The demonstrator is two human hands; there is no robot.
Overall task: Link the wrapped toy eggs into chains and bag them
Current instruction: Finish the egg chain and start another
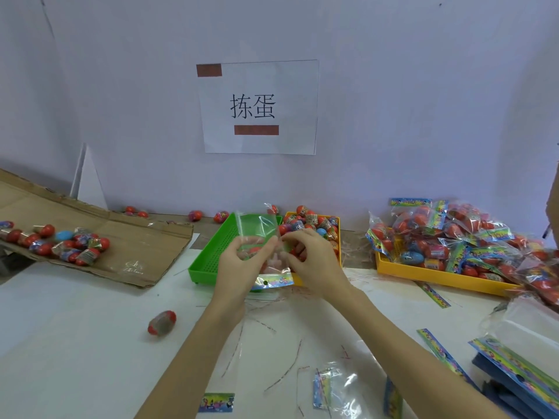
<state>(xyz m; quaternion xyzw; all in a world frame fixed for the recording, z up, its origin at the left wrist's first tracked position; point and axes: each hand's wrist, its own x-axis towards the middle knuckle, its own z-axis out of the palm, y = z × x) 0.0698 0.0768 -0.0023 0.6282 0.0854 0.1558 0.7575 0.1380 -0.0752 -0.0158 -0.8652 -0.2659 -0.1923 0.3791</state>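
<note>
At the right edge of the frame, bagged eggs heap over a yellow tray; at center, your left hand and right hand pinch a clear bag above the green tray, fingers curled on the film.

The wall is pale lilac, and the sign on it is white with black characters and two brown-red bars. The table is white. Near its back edge stands a bright green tray with a dotted floor, beside a yellow tray of red eggs with striped labels and one blue among them. The bag is clear with a rainbow-striped header. At the left edge lies brown cardboard carrying red eggs and one blue egg. Toward the right edge a second yellow tray holds clear packs with multicoloured headers.
</note>
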